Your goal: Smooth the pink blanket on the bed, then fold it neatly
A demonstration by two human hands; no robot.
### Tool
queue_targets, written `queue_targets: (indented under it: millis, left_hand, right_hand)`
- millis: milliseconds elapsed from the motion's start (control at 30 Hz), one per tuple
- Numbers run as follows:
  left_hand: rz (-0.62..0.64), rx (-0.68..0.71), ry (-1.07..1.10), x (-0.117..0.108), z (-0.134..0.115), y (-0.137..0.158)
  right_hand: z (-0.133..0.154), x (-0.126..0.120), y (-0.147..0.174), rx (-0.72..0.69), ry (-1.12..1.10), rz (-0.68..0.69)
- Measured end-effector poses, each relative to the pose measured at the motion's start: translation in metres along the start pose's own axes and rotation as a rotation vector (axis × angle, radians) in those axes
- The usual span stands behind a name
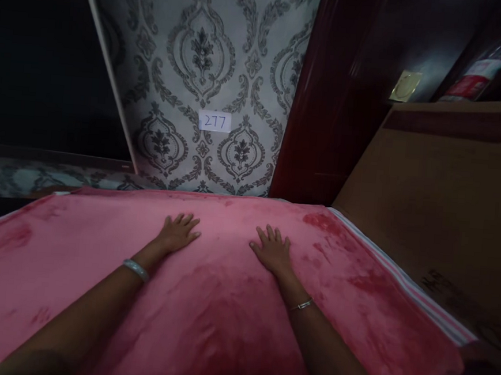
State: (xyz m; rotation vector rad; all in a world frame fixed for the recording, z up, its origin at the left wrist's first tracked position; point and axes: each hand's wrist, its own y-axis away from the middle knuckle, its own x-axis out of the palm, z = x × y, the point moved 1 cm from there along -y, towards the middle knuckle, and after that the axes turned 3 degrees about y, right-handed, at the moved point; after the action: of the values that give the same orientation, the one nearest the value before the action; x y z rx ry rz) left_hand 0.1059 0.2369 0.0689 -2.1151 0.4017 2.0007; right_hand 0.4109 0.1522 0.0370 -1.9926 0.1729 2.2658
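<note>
A plush pink blanket lies spread over a flat surface, with darker red patches where its pile is brushed the other way. My left hand rests palm down on it, left of the middle, fingers spread; a pale bangle circles that wrist. To the right, my right hand also lies flat on the blanket with its fingers apart. A thin metal bracelet is on the right wrist. Neither hand grips anything. What lies under the blanket is hidden, apart from a striped cloth edge along its right side.
A large cardboard box stands close on the right, with a red-labelled bottle at its top. Patterned wallpaper bearing a paper marked 277 is behind. A dark screen fills the upper left; a dark red wooden post rises right of centre.
</note>
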Motion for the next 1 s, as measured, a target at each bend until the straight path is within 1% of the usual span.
queue_targets:
  millis: [67,133,200,233,267,300,367,400,467,533,633,700,767,833,900,933,1000]
  left_hand:
    - [-0.008,-0.127,-0.034,-0.012,0.041,0.007]
    - [-0.025,-0.320,-0.054,-0.023,0.077,0.018]
    - [-0.049,-0.470,-0.057,-0.029,0.098,0.028]
    - [-0.061,-0.489,-0.052,-0.029,0.101,0.031]
    - [-0.066,-0.466,-0.045,-0.027,0.098,0.034]
    - [-0.062,-0.413,-0.035,-0.022,0.093,0.035]
    - [-0.055,-0.303,-0.018,-0.010,0.077,0.035]
    - [-0.057,-0.279,-0.017,-0.003,0.070,0.034]
    - [-0.069,-0.294,-0.019,0.008,0.061,0.033]
    - [-0.087,-0.321,-0.019,0.014,0.061,0.033]
    - [-0.088,-0.310,-0.022,0.013,0.067,0.034]
    - [-0.074,-0.305,-0.039,0.005,0.068,0.031]
    - [-0.025,-0.313,-0.065,-0.008,0.062,0.023]
    - [0.009,-0.315,-0.079,-0.021,0.045,0.010]
    - [-0.004,-0.285,-0.054,-0.027,0.019,-0.006]
    - [-0.016,-0.249,-0.025,-0.026,0.005,-0.013]
    - [-0.041,-0.191,0.023,-0.016,-0.023,-0.024]
  right_hand:
    - [0.000,0.001,0.000,-0.001,0.005,-0.003]
    - [0.000,0.001,-0.001,0.000,0.013,-0.002]
    - [0.000,0.002,-0.001,0.004,0.026,0.009]
    - [0.000,0.003,-0.001,0.006,0.034,0.012]
    - [0.000,0.004,-0.001,0.008,0.042,0.013]
    - [0.000,0.004,-0.002,0.010,0.047,0.010]
    - [0.001,0.005,-0.002,0.013,0.051,0.002]
    - [0.001,0.005,-0.002,0.014,0.050,0.000]
    - [0.001,0.005,-0.001,0.011,0.048,0.003]
    - [0.001,0.005,-0.001,0.010,0.042,0.010]
    - [0.000,0.004,-0.001,0.017,0.025,0.018]
    - [0.003,0.000,-0.002,0.026,0.005,0.017]
    - [0.013,-0.007,-0.006,0.022,-0.031,0.018]
    - [0.030,-0.015,-0.011,-0.021,-0.080,0.025]
    - [0.051,-0.020,-0.018,-0.097,-0.127,0.032]
    - [0.060,-0.021,-0.022,-0.130,-0.145,0.040]
    - [0.073,-0.018,-0.030,-0.162,-0.157,0.058]
